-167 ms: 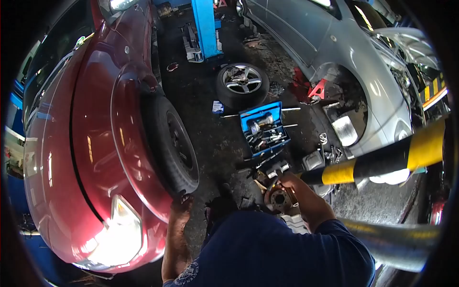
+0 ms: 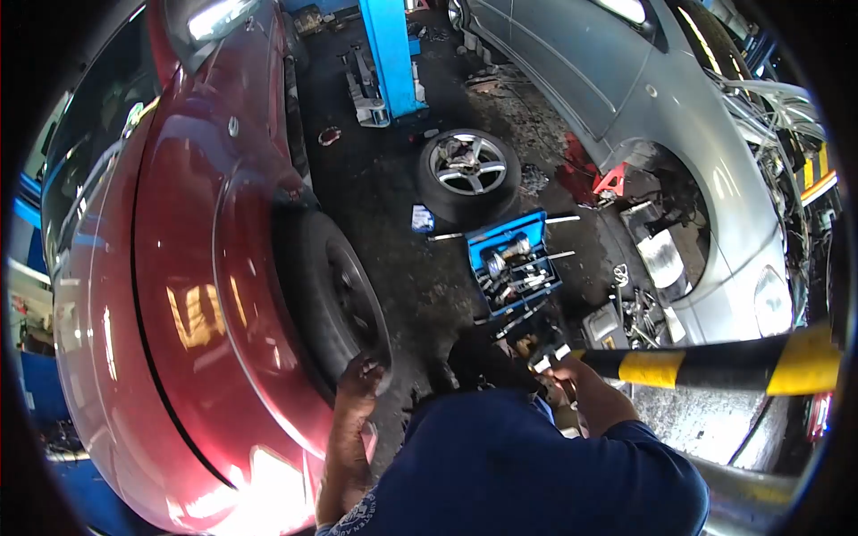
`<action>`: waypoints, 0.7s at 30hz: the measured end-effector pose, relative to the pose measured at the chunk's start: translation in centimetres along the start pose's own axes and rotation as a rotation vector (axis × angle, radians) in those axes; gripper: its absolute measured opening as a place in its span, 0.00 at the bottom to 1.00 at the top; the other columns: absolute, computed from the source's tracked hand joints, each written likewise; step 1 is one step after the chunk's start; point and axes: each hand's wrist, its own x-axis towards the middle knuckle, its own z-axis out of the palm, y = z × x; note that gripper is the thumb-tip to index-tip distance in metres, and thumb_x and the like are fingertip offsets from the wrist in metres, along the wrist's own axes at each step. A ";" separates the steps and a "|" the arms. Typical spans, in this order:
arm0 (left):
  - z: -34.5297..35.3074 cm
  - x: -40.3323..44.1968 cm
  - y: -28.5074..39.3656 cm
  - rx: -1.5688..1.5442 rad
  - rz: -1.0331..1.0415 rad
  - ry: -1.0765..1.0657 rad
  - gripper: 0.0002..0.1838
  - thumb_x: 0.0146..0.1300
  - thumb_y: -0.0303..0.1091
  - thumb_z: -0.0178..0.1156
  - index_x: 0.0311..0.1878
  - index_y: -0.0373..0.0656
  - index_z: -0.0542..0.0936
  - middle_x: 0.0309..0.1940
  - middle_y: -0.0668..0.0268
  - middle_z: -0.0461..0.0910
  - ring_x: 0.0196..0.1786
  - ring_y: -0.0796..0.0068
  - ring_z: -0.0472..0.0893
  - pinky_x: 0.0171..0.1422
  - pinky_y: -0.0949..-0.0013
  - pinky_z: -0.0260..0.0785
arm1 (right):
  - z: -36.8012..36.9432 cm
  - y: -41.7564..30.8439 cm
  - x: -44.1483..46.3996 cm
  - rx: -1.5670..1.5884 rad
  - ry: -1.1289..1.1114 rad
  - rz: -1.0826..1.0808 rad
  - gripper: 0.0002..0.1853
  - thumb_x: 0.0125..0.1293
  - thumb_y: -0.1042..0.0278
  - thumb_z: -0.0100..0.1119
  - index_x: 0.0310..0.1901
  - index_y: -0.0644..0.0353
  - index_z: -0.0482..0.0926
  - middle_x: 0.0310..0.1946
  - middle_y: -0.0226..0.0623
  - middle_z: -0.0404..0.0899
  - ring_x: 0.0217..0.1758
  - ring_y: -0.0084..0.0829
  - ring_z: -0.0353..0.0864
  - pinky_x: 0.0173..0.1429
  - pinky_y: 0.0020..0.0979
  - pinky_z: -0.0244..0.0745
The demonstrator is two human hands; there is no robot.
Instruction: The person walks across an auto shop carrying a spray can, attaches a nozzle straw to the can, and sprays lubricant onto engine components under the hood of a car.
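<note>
My left hand (image 2: 359, 382) is by the lower front edge of the tyre (image 2: 308, 286) on the red car (image 2: 170, 295), its fingers loosely bent and apart against the rubber. I make out nothing held in it. My right hand (image 2: 570, 371) is closed around what looks like a hammer; its pale metal head (image 2: 550, 359) shows just beyond the fingers, and the handle is mostly hidden. Below that hand, part of a metal piece is covered by my arm and body. The blue toolbox (image 2: 508, 311), open and full of tools, sits ahead of my right hand.
A black-and-yellow striped pole (image 2: 715, 368) runs beside my right forearm. Farther off lie a loose alloy wheel (image 2: 478, 183), a red jack stand (image 2: 611, 181) by the silver car (image 2: 688, 161), and a blue lift post (image 2: 390, 58). Metal parts (image 2: 645, 317) lie right of the toolbox.
The view has shifted, so the floor items appear farther right and lower. My right hand and the hammer are lower and further right; the brake disc below them is now hidden.
</note>
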 end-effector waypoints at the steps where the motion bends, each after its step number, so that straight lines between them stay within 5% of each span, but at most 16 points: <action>1: 3.0 -0.5 4.7 0.176 0.046 -0.038 0.35 0.67 0.37 0.68 0.68 0.27 0.66 0.55 0.57 0.79 0.56 0.71 0.78 0.61 0.69 0.71 | -2.4 1.5 -1.1 0.103 -0.033 0.131 0.07 0.63 0.66 0.66 0.30 0.58 0.81 0.17 0.33 0.76 0.17 0.27 0.75 0.20 0.32 0.68; 3: 2.4 5.7 3.9 0.184 -0.033 -0.046 0.34 0.67 0.36 0.68 0.68 0.27 0.65 0.54 0.57 0.79 0.54 0.71 0.78 0.61 0.69 0.71 | -4.4 -0.7 1.3 -0.408 -0.243 0.197 0.04 0.58 0.74 0.65 0.26 0.61 0.83 0.19 0.37 0.79 0.19 0.30 0.78 0.23 0.36 0.71; 4: 2.5 8.8 3.7 0.179 -0.115 -0.049 0.34 0.67 0.36 0.68 0.68 0.27 0.65 0.53 0.57 0.79 0.53 0.71 0.78 0.61 0.69 0.71 | -4.2 10.0 10.1 -0.444 -0.277 -0.317 0.06 0.58 0.70 0.65 0.26 0.61 0.84 0.22 0.38 0.81 0.22 0.30 0.79 0.26 0.36 0.73; 6: 2.9 14.5 5.2 0.169 -0.139 -0.050 0.34 0.66 0.38 0.69 0.67 0.27 0.67 0.51 0.59 0.78 0.51 0.72 0.77 0.60 0.69 0.70 | -5.1 3.3 9.9 0.185 -0.072 0.244 0.07 0.58 0.66 0.66 0.29 0.61 0.85 0.26 0.38 0.83 0.25 0.30 0.81 0.29 0.37 0.74; 8: 2.1 20.4 4.8 0.248 -0.079 -0.079 0.33 0.65 0.40 0.69 0.65 0.28 0.70 0.49 0.60 0.78 0.50 0.72 0.77 0.59 0.69 0.70 | -8.1 -1.5 11.8 -0.405 -0.164 -0.401 0.08 0.59 0.64 0.66 0.31 0.60 0.86 0.29 0.37 0.84 0.27 0.31 0.81 0.32 0.38 0.76; 9: 3.9 23.4 10.7 0.572 -0.317 -0.135 0.32 0.64 0.40 0.69 0.63 0.27 0.72 0.50 0.58 0.78 0.52 0.71 0.77 0.58 0.68 0.69 | -8.8 -7.8 11.2 0.223 -0.054 0.274 0.08 0.60 0.64 0.65 0.34 0.59 0.86 0.31 0.37 0.85 0.27 0.32 0.81 0.33 0.40 0.76; 10: 4.3 26.9 10.3 0.582 -0.308 -0.136 0.32 0.64 0.40 0.69 0.63 0.27 0.72 0.50 0.58 0.78 0.52 0.71 0.77 0.58 0.68 0.69 | -9.4 -9.1 16.2 -0.285 -0.188 0.211 0.08 0.61 0.65 0.63 0.35 0.60 0.85 0.30 0.38 0.84 0.27 0.32 0.81 0.32 0.42 0.76; 12: 3.3 33.0 8.4 0.305 -0.131 0.045 0.29 0.64 0.38 0.68 0.61 0.27 0.73 0.49 0.58 0.80 0.52 0.71 0.78 0.58 0.69 0.68 | -11.9 -13.7 21.7 -0.337 -0.254 0.268 0.11 0.66 0.63 0.61 0.36 0.63 0.83 0.28 0.41 0.83 0.27 0.33 0.81 0.30 0.41 0.76; 14: 5.0 36.6 15.6 0.248 -0.136 -0.035 0.27 0.65 0.37 0.67 0.60 0.28 0.73 0.50 0.56 0.81 0.53 0.72 0.79 0.59 0.72 0.68 | -12.5 -17.4 26.4 -0.141 -0.151 0.066 0.15 0.70 0.60 0.59 0.32 0.65 0.83 0.24 0.41 0.81 0.26 0.33 0.81 0.29 0.40 0.76; 17: 7.9 44.3 24.9 0.420 -0.142 -0.027 0.29 0.66 0.33 0.67 0.64 0.27 0.70 0.53 0.56 0.79 0.53 0.72 0.79 0.61 0.72 0.68 | -17.8 -32.7 23.8 0.407 0.115 0.237 0.20 0.70 0.58 0.61 0.28 0.68 0.81 0.19 0.40 0.79 0.20 0.33 0.79 0.26 0.39 0.75; 21: -3.5 61.8 10.9 0.742 0.150 -0.371 0.33 0.67 0.35 0.66 0.69 0.26 0.66 0.60 0.49 0.77 0.62 0.66 0.77 0.69 0.69 0.65 | -23.4 -44.6 26.2 0.337 0.117 0.098 0.14 0.66 0.64 0.66 0.32 0.71 0.83 0.21 0.42 0.81 0.20 0.33 0.81 0.25 0.38 0.76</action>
